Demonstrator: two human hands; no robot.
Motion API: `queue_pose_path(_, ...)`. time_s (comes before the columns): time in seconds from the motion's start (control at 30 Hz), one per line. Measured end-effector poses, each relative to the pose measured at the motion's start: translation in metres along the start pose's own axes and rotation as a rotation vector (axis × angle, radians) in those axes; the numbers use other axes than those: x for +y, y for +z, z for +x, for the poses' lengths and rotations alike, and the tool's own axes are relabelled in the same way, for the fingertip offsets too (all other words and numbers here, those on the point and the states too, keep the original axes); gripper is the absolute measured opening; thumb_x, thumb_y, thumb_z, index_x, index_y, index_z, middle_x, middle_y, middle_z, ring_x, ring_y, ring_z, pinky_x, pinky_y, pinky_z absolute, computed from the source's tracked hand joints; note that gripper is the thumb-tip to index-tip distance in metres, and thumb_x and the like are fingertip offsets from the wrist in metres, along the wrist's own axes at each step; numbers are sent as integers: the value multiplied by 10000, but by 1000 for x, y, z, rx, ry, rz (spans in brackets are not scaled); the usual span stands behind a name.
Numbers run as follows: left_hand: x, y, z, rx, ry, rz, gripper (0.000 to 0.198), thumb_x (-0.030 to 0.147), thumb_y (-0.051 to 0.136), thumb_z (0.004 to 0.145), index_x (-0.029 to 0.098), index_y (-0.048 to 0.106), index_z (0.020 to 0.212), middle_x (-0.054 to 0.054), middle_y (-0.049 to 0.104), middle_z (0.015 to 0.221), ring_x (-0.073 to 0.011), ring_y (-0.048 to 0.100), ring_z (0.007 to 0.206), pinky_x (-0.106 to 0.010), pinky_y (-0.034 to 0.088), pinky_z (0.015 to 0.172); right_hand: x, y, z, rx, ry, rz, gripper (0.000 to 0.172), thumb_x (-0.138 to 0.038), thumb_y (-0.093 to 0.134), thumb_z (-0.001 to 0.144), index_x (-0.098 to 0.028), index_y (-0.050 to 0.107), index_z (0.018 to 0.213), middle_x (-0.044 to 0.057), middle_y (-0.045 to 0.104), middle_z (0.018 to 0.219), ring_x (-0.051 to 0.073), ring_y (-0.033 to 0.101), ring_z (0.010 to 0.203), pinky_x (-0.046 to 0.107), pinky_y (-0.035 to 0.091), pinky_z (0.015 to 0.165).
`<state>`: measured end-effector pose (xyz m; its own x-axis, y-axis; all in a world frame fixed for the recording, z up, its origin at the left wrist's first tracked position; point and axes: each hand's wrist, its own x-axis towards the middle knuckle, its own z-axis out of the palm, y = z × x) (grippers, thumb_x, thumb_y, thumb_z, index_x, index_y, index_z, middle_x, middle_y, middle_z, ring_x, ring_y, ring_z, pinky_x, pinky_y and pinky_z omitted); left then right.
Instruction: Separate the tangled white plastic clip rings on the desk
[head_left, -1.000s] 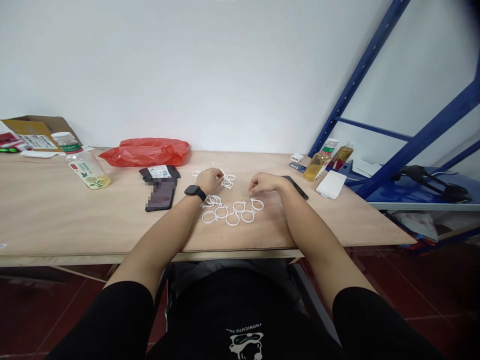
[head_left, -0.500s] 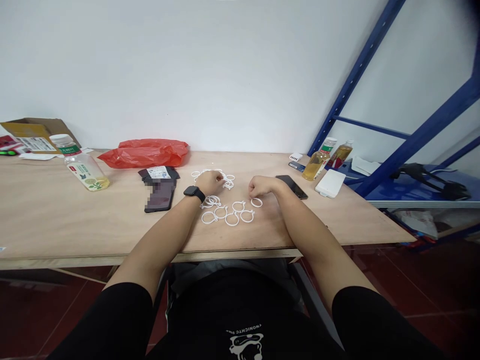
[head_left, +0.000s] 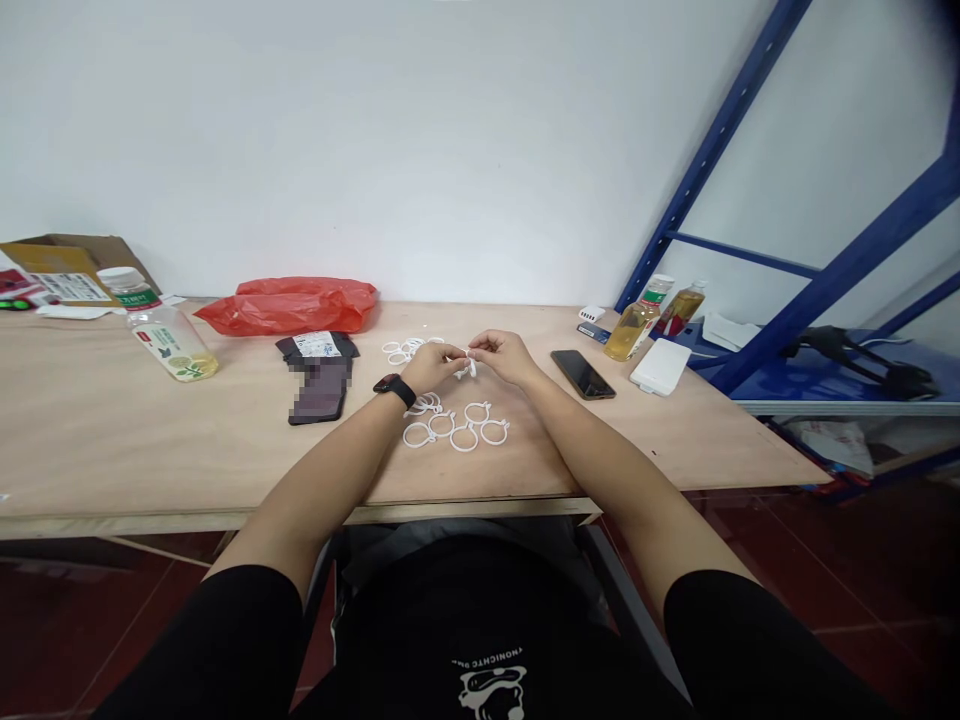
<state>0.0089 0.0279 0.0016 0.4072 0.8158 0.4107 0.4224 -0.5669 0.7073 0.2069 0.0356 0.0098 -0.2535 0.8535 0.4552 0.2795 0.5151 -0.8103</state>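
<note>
My left hand [head_left: 437, 366], with a black watch on its wrist, is closed in a pinch over the middle of the table. Close against its fingertips, my right hand [head_left: 504, 354] is pinched too. A white plastic curtain ring [head_left: 472, 369] shows between and just below the fingers; its upper part is hidden by them. Nearer to me lie several loose curtain rings [head_left: 464, 438] with small eyelets, and a few overlap beside my left wrist. Behind my left hand is a further cluster of white rings [head_left: 405, 350], partly covered by the hand.
To the left are a dark phone [head_left: 319, 390], a red plastic bag [head_left: 292, 307], a bottle [head_left: 169, 335] and a cardboard box [head_left: 97, 265]. On the right lie another phone [head_left: 583, 374], a white case [head_left: 661, 366] and a drink bottle [head_left: 634, 325], beside blue shelving [head_left: 847, 250].
My right hand has moved left and away from me, bringing its ring from beside the near group to my left hand. My left hand has shifted slightly right; the fingertips now meet.
</note>
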Motion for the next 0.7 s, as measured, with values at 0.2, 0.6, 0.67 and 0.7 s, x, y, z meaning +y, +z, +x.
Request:
queue_pose_path(0.2, 0, -4, 1, 42, -19, -125, 373, 490, 670, 802, 141, 769, 888, -60, 746, 798, -154, 623, 679, -262, 479, 636, 1, 3, 0, -16, 4, -22, 296, -433, 732, 724, -156, 732, 828, 40, 709, 750, 145, 616, 679, 259, 482, 645)
queue_pose_path(0.6, 2, -7, 1, 95, 40, -32, 408, 513, 605, 837, 130, 744, 822, -61, 717, 732, -154, 596, 649, -261, 452, 604, -9, 11, -6, 36, -42, -146, 234, -382, 636, 812, -160, 708, 799, 33, 702, 758, 143, 603, 683, 258, 469, 666)
queue_pose_path(0.67, 3, -7, 0, 115, 39, -8, 393, 498, 598, 849, 133, 743, 827, -65, 726, 755, -156, 604, 657, -261, 460, 611, -10, 13, -7, 52, -40, -134, 232, -379, 630, 824, -162, 712, 815, 36, 707, 766, 146, 611, 694, 257, 474, 669)
queue_pose_path(0.7, 3, -7, 0, 121, 37, 0, 385, 490, 596, 854, 135, 744, 836, -67, 732, 772, -158, 611, 667, -261, 466, 617, -9, 14, -7, 53, -39, -123, 235, -381, 627, 832, -163, 717, 833, 38, 712, 778, 148, 617, 703, 257, 479, 672)
